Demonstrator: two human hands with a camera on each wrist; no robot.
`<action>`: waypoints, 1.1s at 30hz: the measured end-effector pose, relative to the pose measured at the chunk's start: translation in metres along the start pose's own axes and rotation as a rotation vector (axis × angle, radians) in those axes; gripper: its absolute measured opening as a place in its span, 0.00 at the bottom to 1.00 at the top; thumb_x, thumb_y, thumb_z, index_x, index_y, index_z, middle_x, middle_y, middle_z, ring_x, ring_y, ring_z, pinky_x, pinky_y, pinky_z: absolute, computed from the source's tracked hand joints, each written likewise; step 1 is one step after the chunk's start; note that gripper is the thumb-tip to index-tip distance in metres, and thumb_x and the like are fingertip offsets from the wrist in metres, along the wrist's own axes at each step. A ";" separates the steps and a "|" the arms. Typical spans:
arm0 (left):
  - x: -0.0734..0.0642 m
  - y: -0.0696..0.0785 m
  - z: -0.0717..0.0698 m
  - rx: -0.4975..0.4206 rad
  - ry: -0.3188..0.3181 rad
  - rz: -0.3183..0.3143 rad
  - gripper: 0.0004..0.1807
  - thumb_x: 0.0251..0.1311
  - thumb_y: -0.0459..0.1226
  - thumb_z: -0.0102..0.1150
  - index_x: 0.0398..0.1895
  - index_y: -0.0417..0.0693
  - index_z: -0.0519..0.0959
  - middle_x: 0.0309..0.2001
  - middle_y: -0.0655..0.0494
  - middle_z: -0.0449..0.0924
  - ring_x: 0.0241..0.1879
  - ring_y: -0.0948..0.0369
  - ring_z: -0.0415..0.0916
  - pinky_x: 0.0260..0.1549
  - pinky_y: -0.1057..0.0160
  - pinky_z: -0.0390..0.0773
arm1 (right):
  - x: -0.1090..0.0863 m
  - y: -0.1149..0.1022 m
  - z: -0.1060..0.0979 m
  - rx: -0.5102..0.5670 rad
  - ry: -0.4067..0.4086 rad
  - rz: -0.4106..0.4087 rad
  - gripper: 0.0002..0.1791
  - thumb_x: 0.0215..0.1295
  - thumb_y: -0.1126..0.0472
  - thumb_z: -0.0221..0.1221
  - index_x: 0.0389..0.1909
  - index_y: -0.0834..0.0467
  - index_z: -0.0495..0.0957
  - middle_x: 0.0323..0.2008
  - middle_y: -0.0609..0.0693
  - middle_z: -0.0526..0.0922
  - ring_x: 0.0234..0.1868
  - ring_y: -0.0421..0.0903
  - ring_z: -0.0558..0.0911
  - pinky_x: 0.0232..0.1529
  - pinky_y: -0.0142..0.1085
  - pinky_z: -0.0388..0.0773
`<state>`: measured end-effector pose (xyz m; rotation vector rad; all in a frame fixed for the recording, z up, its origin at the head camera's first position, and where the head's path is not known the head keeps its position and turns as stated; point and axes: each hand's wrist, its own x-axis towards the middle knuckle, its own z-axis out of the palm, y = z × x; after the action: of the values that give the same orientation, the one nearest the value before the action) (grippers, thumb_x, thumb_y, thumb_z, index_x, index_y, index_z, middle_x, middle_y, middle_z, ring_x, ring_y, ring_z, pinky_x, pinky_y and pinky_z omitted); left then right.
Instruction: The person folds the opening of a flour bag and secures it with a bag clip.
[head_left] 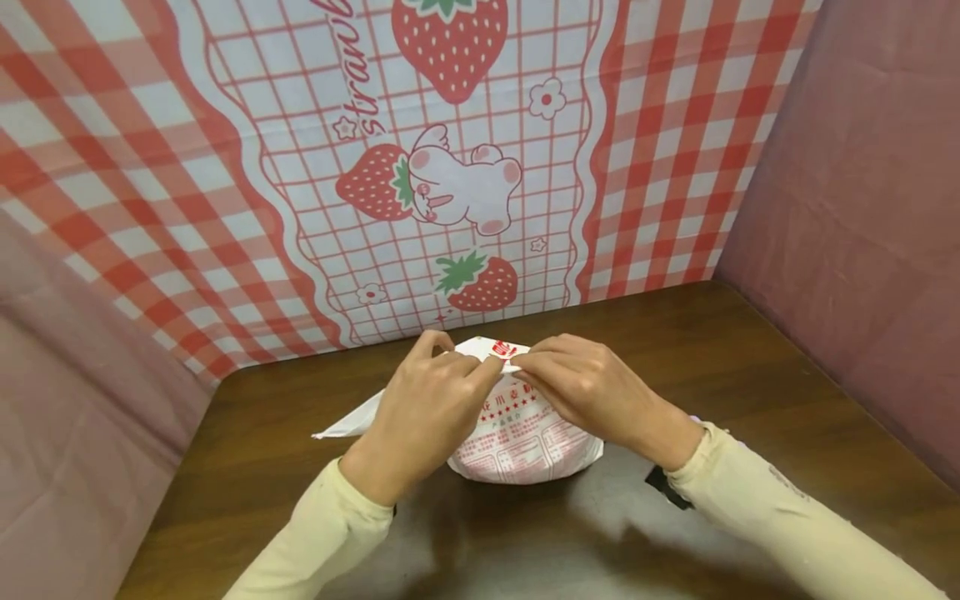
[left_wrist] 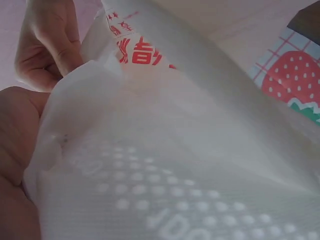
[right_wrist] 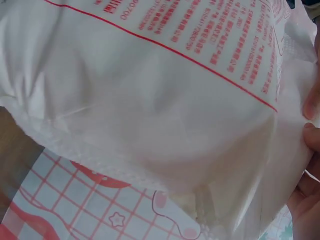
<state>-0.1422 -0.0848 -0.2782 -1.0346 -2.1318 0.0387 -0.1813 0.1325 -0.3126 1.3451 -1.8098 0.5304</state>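
Head view: a bulging red-printed white plastic bag; both hands, angled inward, pinch its top edge.

A dark brown wooden table reaches back to a red-and-white gingham wall cloth. Its gridded middle panel shows printed strawberries, outlined flowers and a white cartoon animal turned sideways, possibly a rabbit. A plain pink drape hangs at the left, a second pink drape at the right.
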 end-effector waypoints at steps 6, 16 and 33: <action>-0.004 -0.001 0.003 -0.002 0.018 0.015 0.06 0.57 0.27 0.57 0.27 0.48 0.75 0.16 0.58 0.75 0.15 0.61 0.72 0.38 0.57 0.71 | -0.008 0.004 -0.005 -0.011 -0.028 0.023 0.13 0.73 0.58 0.56 0.40 0.64 0.84 0.33 0.53 0.86 0.35 0.47 0.84 0.39 0.39 0.82; -0.007 -0.005 0.007 -0.007 0.023 0.022 0.07 0.55 0.26 0.57 0.29 0.48 0.76 0.16 0.59 0.74 0.15 0.61 0.71 0.37 0.57 0.71 | -0.018 0.013 -0.010 -0.017 -0.017 0.034 0.14 0.74 0.58 0.55 0.39 0.64 0.84 0.32 0.51 0.85 0.34 0.45 0.83 0.36 0.38 0.82; -0.009 -0.011 0.013 -0.109 0.018 -0.009 0.09 0.57 0.27 0.59 0.26 0.49 0.73 0.15 0.60 0.71 0.16 0.61 0.71 0.37 0.57 0.70 | -0.044 0.027 -0.023 -0.009 -0.048 0.093 0.16 0.75 0.55 0.54 0.38 0.62 0.84 0.30 0.48 0.84 0.31 0.42 0.81 0.31 0.37 0.79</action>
<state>-0.1539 -0.0943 -0.2892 -1.0840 -2.1416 -0.0913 -0.1934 0.1848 -0.3310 1.2820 -1.9189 0.5429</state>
